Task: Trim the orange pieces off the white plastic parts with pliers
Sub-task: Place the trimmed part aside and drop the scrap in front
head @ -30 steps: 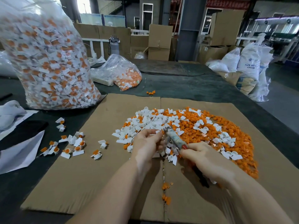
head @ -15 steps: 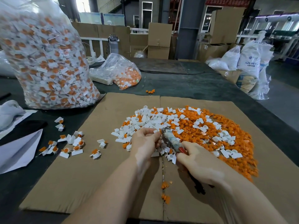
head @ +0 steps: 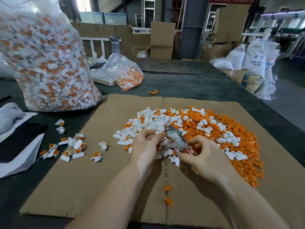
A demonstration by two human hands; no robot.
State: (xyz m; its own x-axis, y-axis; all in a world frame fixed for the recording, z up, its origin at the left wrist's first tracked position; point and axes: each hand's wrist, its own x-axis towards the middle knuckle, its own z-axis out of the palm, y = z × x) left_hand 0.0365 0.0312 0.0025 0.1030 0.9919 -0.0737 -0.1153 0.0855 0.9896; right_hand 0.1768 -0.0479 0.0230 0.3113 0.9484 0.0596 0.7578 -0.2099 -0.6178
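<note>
Head view: on the cardboard sheet (head: 102, 171) covering the worktop (head: 206, 86), the right hand (head: 204, 156) has its fingers curled round the red handles of the pliers (head: 176, 138), whose blurred head points up-left over the sheet. The left hand (head: 146, 144) pinches something small at the pliers' tip; what it is cannot be told. Just beyond both hands lies the pile of white parts (head: 151, 119), with cut orange pieces (head: 244, 146) on the sheet's right side. Untrimmed parts (head: 72, 146) sit at the sheet's left edge, and a full clear bag (head: 44, 60) stands beyond its far-left corner.

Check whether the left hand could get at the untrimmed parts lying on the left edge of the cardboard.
Probably yes. The left hand is pinching a part at the pliers, but only bare cardboard lies between it and the untrimmed parts.
</note>
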